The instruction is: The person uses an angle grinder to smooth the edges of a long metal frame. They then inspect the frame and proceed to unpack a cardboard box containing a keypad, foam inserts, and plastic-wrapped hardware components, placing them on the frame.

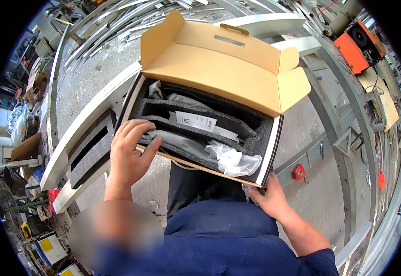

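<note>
An open cardboard box point(216, 62) with its brown lid folded back is held tilted in front of me. Dark grey foam point(154, 109) inside divides it into long slots. A printed white paper point(196, 120) stands in the middle slot. In the near slot lies a grey item in clear plastic point(177, 141), its kind unclear, with a crumpled clear plastic bag point(235, 160) at its right. My left hand point(134, 147) grips the near left edge, fingers curled over the rim. My right hand point(270, 195) holds the near right corner from below; some fingers are hidden.
A grey foam sheet point(89, 154) with a dark slot leans on a white metal frame point(67, 158) at left. An orange-red machine point(358, 47) stands far right. A red round object point(298, 172) lies on the right. Metal strips point(117, 28) are heaped at the back.
</note>
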Demonstrator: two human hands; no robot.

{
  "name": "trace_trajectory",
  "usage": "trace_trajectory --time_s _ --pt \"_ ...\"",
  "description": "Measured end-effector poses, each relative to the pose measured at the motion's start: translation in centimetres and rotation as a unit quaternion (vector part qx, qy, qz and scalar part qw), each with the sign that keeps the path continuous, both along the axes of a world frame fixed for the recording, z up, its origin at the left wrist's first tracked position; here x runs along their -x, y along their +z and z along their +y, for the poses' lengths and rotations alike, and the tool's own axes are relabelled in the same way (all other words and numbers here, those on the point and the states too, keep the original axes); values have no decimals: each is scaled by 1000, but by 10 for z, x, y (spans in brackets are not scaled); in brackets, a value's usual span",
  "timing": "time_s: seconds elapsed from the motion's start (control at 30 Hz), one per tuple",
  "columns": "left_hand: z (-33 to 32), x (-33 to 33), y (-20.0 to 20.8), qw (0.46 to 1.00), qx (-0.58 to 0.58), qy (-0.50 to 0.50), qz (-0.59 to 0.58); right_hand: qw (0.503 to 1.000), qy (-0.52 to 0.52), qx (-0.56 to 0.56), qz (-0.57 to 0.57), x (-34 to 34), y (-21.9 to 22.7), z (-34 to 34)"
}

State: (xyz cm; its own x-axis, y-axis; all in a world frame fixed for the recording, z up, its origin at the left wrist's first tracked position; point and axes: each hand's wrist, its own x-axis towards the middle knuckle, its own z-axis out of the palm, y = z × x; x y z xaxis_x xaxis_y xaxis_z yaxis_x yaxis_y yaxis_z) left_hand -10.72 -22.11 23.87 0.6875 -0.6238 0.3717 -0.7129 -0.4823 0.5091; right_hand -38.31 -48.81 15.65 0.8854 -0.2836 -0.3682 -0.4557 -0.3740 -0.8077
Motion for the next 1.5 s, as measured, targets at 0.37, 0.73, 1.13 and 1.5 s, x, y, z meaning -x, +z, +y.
trace_trajectory --time_s 0.37,0.73,1.13,1.5 --pt "22 -4 -10 999 30 26 30 987 77 130 47 3 15 -49" --pt "52 -129 -15 972 4 235 16 874 267 337 -226 -81 91 -24" --pt "108 -97 -27 966 -66 251 21 975 41 32 -218 -90 98 -37" --pt "-12 6 32 991 61 -115 -3 834 -35 -529 -156 -110 65 -36"
